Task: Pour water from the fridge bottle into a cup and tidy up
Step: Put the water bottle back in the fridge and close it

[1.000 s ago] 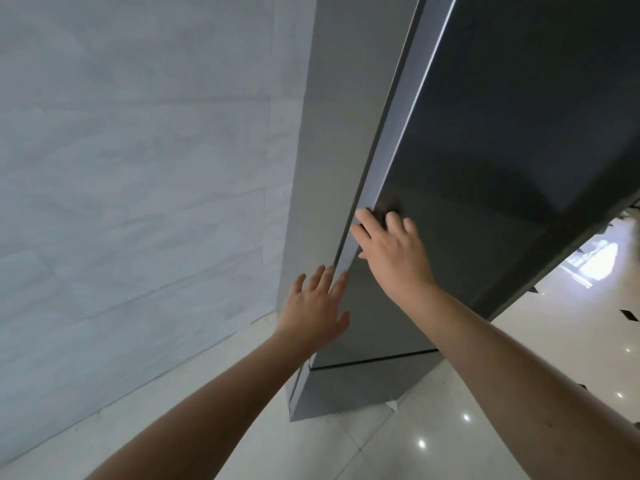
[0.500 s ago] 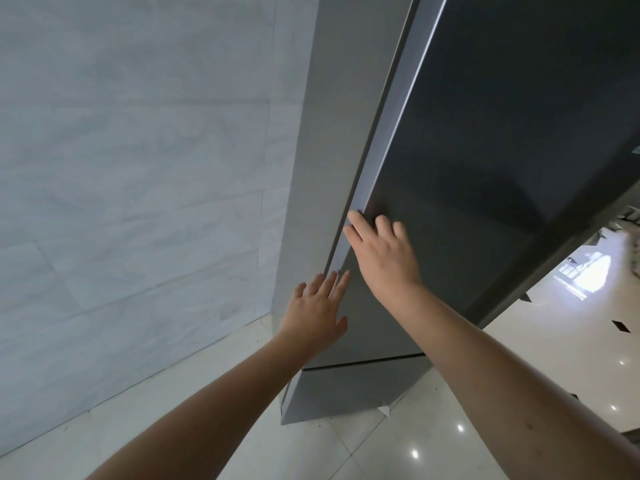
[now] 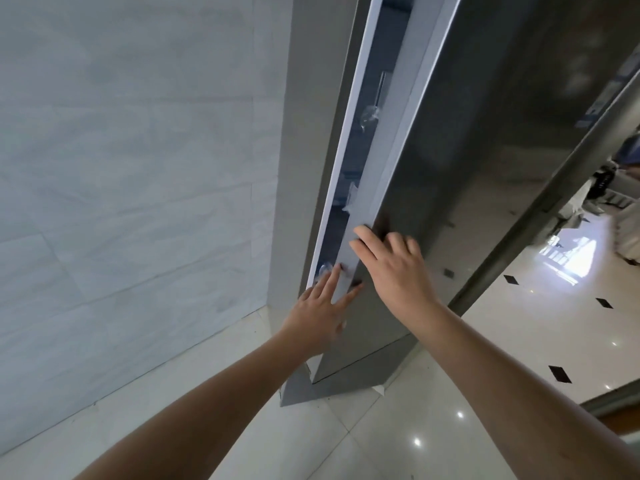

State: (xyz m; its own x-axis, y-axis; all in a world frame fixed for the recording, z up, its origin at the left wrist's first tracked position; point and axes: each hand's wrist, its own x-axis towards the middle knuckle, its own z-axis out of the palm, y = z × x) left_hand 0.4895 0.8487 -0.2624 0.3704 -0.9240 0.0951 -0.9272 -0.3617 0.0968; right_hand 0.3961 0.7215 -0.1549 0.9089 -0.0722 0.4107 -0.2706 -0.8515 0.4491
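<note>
The tall dark grey fridge door (image 3: 485, 168) stands slightly ajar. The left hand (image 3: 320, 315) reaches into the gap, fingers straight along the door's edge; the right hand (image 3: 394, 268) curls over that edge just above.

A pale grey marble-look tiled wall (image 3: 131, 174) fills the left of the frame, its faint horizontal joints running across to a plain grey side panel (image 3: 304, 150) standing against it. Below, glossy white floor tiles (image 3: 398, 427) mirror small ceiling lights, and to the right they are set with small black diamond inlays (image 3: 559, 373). At the far right, a bright patch of window glare (image 3: 575, 261) lies on the polished floor, near dark and pale furnishings (image 3: 602, 188) too blurred to identify.
</note>
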